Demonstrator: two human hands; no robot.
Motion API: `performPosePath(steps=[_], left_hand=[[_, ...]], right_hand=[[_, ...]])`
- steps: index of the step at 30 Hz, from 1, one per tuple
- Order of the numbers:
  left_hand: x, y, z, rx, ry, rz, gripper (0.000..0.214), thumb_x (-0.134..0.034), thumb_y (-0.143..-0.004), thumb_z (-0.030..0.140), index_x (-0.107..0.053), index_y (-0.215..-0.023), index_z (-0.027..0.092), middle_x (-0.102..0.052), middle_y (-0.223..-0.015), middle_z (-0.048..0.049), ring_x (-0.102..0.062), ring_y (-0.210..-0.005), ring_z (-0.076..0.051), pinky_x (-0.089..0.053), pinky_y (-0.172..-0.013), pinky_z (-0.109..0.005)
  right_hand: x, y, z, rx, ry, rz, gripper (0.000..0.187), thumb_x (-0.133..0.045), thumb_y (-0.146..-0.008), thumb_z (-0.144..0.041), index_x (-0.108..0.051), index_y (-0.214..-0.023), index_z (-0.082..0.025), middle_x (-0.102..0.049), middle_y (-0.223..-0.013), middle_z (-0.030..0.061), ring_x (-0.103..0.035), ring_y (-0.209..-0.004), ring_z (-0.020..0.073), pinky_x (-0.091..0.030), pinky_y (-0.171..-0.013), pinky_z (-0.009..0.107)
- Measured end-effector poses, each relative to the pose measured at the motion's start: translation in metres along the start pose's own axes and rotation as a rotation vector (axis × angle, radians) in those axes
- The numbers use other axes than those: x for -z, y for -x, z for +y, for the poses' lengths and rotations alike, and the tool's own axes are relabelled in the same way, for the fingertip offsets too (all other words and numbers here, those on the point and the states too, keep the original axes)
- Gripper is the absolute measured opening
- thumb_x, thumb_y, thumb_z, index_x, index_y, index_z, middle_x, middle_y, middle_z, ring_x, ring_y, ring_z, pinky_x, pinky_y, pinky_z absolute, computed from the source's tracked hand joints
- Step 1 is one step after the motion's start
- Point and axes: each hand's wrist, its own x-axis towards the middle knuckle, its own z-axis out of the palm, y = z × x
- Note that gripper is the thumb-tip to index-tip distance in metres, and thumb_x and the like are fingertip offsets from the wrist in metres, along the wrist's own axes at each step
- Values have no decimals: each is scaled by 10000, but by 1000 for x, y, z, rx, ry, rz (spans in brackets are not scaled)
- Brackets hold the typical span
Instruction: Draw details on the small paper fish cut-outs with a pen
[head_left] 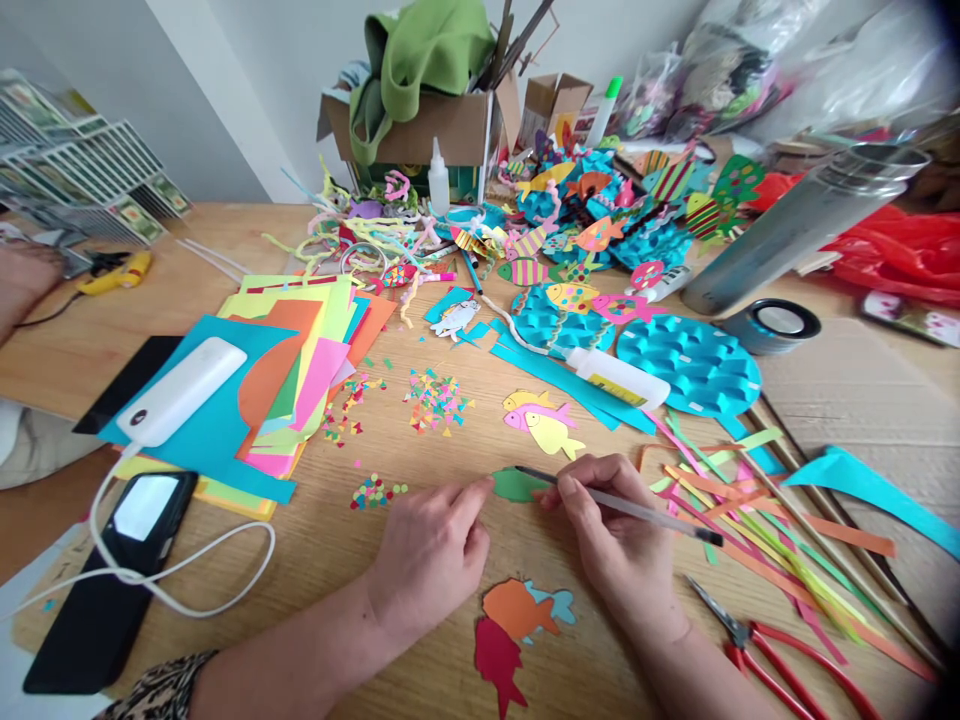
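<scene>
A green paper fish [516,485] lies flat on the wooden table between my hands. With its index fingertip, my left hand [435,545] presses the fish's left end down; its other fingers are curled under. Closed around a thin pen [637,505], my right hand [619,545] has the tip over the fish's upper right part. Yellow and pink paper fish [544,420] lie just beyond it. Nearer to me are an orange paper fish [517,608], a red one [497,660] and a light blue one [559,605], partly overlapping.
Paper confetti [437,398] lies in small heaps. Coloured sheets [300,370] carry a white power bank [187,390], and a phone [112,590] is beside them. Right are a glue bottle [619,378], paper strips [750,510], red-handled pliers [772,645] and a tilted metal flask [802,230].
</scene>
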Motion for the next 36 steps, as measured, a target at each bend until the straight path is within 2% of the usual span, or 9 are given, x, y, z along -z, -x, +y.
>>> performPosePath(steps=[5,8,11,13,16,20,30,33,36], left_hand=[[1,-2,-3,-5,129,122,391,-426,-806,61,-590,-1138,186,-679,-886,-37,-643,-753,-188,-501,-678,-306],[4,-2,0,-26,111,158,335,-425,-831,61,-605,-1089,177,-620,-877,-54,-597,-822,-207,-486,-731,-332],[7,0,6,-94,40,94,355,-437,-817,44,-618,-1095,171,-586,-915,-70,-545,-876,-234,-476,-779,-383],[8,2,11,-123,-4,11,423,-461,-808,54,-593,-1190,180,-571,-980,-79,-517,-909,-247,-473,-809,-414],[7,4,17,-110,-58,-65,536,-505,-795,72,-524,-1314,206,-533,-1076,-91,-488,-953,-261,-469,-841,-438],[7,4,20,-86,-95,-123,529,-524,-824,101,-510,-1338,225,-507,-1102,-96,-479,-965,-267,-470,-847,-449],[8,4,22,-83,-136,-151,485,-527,-862,124,-516,-1329,252,-518,-1101,-80,-481,-981,-260,-486,-861,-447],[9,4,22,-86,-128,-157,508,-532,-845,102,-514,-1332,248,-515,-1126,-78,-476,-995,-265,-482,-871,-459],[9,4,21,-84,-119,-165,531,-533,-833,89,-506,-1340,243,-513,-1141,-76,-471,-1011,-270,-475,-887,-465]], right_hand=[[0,0,2,-6,32,-10,193,-599,-931,-334,-568,-780,-217,-589,-673,16,-552,-604,164,-422,-534,271],[-1,0,1,1,54,-4,191,-612,-922,-331,-569,-777,-215,-593,-666,15,-559,-605,161,-424,-530,262],[-2,-1,-1,2,70,11,216,-622,-912,-357,-570,-758,-215,-594,-648,15,-547,-579,156,-424,-506,250],[-3,-2,-3,6,79,21,234,-628,-904,-374,-568,-745,-214,-594,-637,14,-534,-558,150,-424,-491,243],[-4,-3,-4,3,76,24,245,-637,-895,-383,-562,-735,-214,-589,-624,10,-526,-541,144,-422,-477,235],[-4,-3,-3,-17,57,26,250,-648,-886,-394,-559,-736,-216,-597,-625,14,-555,-550,153,-441,-484,243],[-4,-2,-5,-45,23,93,280,-689,-844,-441,-566,-729,-217,-598,-616,10,-573,-525,158,-464,-472,256],[-4,-3,-5,-77,20,68,280,-715,-819,-435,-572,-722,-216,-605,-625,12,-596,-528,164,-469,-463,255],[-5,-3,-4,-124,-5,14,282,-725,-809,-434,-570,-728,-213,-588,-603,-1,-563,-474,144,-442,-423,241]])
